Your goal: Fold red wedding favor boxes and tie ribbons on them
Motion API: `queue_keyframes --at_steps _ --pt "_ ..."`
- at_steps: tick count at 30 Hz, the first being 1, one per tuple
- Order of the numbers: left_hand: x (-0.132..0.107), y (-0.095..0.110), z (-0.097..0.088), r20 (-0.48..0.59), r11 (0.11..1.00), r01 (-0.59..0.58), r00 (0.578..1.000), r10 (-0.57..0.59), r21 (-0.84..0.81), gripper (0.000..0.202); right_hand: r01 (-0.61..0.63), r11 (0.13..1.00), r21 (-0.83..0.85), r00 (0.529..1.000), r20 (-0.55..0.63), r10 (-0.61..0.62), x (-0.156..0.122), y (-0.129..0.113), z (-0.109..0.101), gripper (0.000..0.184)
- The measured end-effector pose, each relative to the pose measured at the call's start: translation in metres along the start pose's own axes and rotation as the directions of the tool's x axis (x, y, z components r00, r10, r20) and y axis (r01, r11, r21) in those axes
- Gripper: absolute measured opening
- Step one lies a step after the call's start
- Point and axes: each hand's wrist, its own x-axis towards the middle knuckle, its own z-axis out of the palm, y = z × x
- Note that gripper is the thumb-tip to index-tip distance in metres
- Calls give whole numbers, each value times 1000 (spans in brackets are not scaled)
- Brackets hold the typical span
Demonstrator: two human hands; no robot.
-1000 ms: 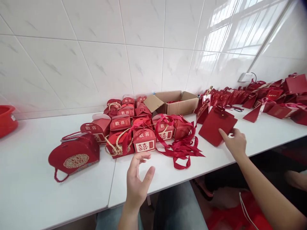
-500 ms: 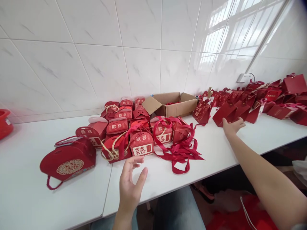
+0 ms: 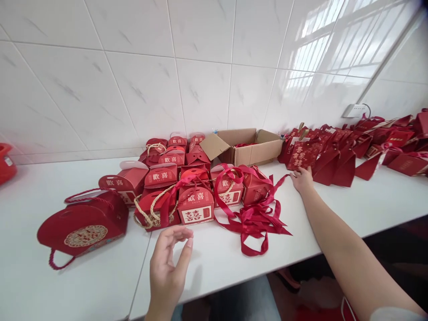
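My left hand (image 3: 167,267) hovers over the front of the white table (image 3: 83,285), fingers loosely apart and holding nothing, just in front of a small red gift box with gold characters (image 3: 195,205). My right hand (image 3: 302,179) reaches far to the right and rests at the foot of a red paper bag with gold lettering (image 3: 302,156), fingers touching its lower edge. A pile of red ribbons (image 3: 257,218) lies between the two hands.
Several red gift boxes (image 3: 160,176) cluster at the centre, with a round red handbag-shaped box (image 3: 82,225) at the left. An open cardboard carton (image 3: 249,147) stands by the tiled wall. Many flat red bags (image 3: 368,142) line the right side. A red basin (image 3: 6,162) sits far left.
My right hand pushed a red bag back upright into the row of bags, then moved left to the lettered bag. My left hand sank slightly and curled a little.
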Motion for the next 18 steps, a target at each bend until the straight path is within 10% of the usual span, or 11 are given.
queue_keyframes --at_steps 10,18 --pt "9 -15 -19 25 992 -101 995 100 78 13 64 925 -374 981 196 12 -44 -13 -5 29" --pt "23 -12 -59 -351 980 -77 926 138 181 14 267 919 -289 963 106 -246 -84 -71 -40 18"
